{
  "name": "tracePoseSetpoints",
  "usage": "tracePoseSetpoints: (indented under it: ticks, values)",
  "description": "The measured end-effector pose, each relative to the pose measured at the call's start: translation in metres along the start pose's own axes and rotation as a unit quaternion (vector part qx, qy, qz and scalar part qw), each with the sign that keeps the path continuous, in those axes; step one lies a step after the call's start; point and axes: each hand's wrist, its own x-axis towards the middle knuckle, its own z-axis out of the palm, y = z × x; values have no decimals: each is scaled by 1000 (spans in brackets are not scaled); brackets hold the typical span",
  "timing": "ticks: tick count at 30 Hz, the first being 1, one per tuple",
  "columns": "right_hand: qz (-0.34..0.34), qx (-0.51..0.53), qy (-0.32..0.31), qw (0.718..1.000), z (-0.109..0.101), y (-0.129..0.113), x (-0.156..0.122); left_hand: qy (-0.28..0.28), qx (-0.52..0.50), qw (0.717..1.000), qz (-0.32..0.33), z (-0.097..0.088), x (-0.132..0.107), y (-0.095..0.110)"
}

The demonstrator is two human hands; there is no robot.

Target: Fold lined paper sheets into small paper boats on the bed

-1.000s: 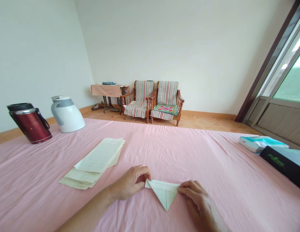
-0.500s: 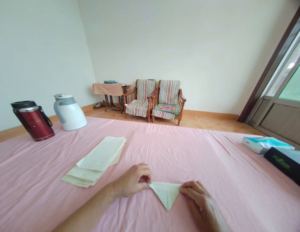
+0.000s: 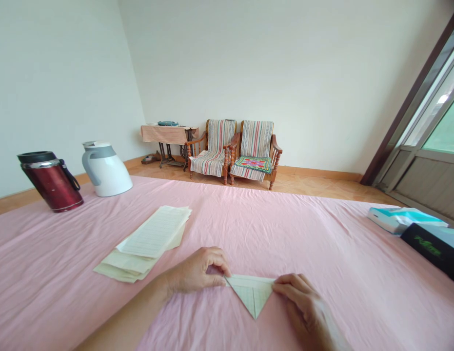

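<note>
A small sheet of lined paper, folded into a triangle with its point toward me, lies on the pink cloth. At its upper left corner my left hand pinches the edge between thumb and forefinger. My right hand grips the upper right corner, its fingers curled and the thumb partly hidden. A strip runs along the triangle's top edge, and a seam goes down its middle. Left of the hands lies a loose stack of lined paper sheets.
A red thermos cup and a white jug stand at the far left. On the right are a tissue pack and a black box. Beyond the pink tablecloth are two wooden chairs and a small cloth-covered table.
The fingers of my left hand have shifted slightly at the paper's left corner, where a bit more of the top strip shows. My right hand has stayed nearly still.
</note>
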Motion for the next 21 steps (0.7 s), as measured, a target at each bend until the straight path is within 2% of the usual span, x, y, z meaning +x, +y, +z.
tracePoseSetpoints:
  ticks: [14,21]
  values:
    - [8,3,1,1000,1,1,0,13,62,998,5,6,3,10]
    - [5,-8,6,1000,1,0,0,32,70,997,-15,6,1,11]
